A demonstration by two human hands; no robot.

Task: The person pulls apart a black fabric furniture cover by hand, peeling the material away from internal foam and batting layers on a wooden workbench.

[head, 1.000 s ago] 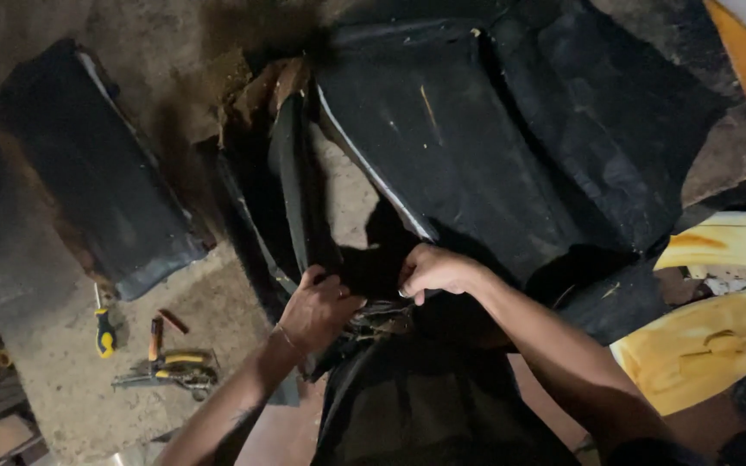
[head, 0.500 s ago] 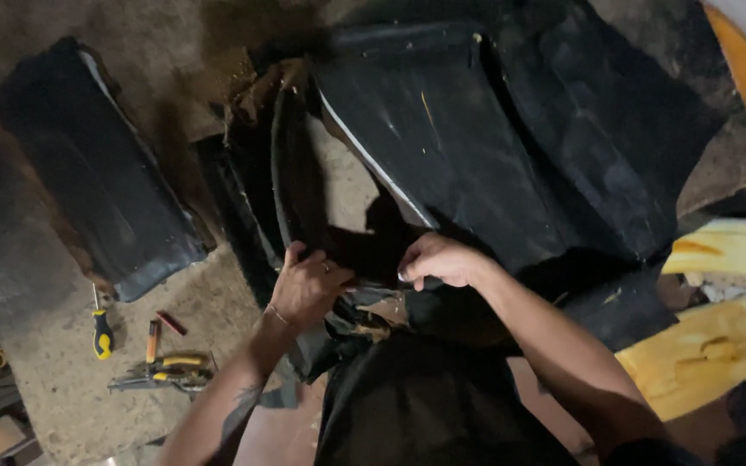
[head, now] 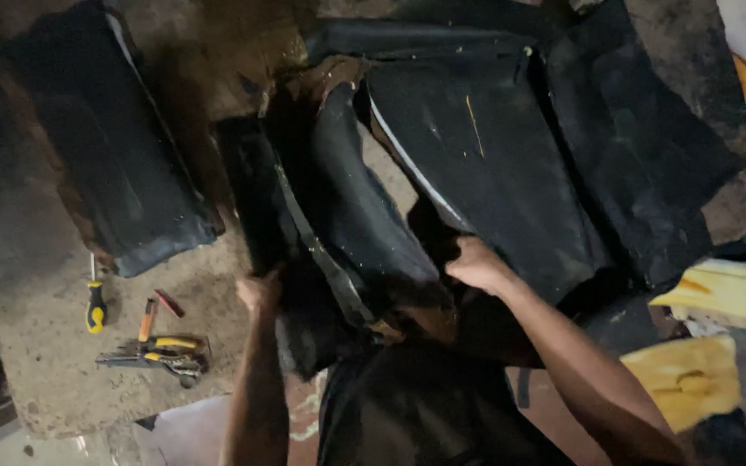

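A large black upholstery cover (head: 477, 164) lies spread across the floor, with a folded, curved section (head: 347, 216) standing up in the middle. My left hand (head: 261, 292) grips the lower left edge of that folded section. My right hand (head: 475, 263) is closed on the cover's edge to the right of the fold. The fingertips of both hands are hidden in the dark material. A dark garment (head: 416, 414) fills the bottom of the view between my arms.
A black cushion panel (head: 114, 164) lies at the left. A yellow-handled screwdriver (head: 95, 306), pliers (head: 161, 354) and small tools lie on the concrete floor at the lower left. Yellow foam pieces (head: 692, 380) sit at the right.
Both hands have moved apart, the left one to the left and the right one up and right, and the folded section of cover between them has spread wider.
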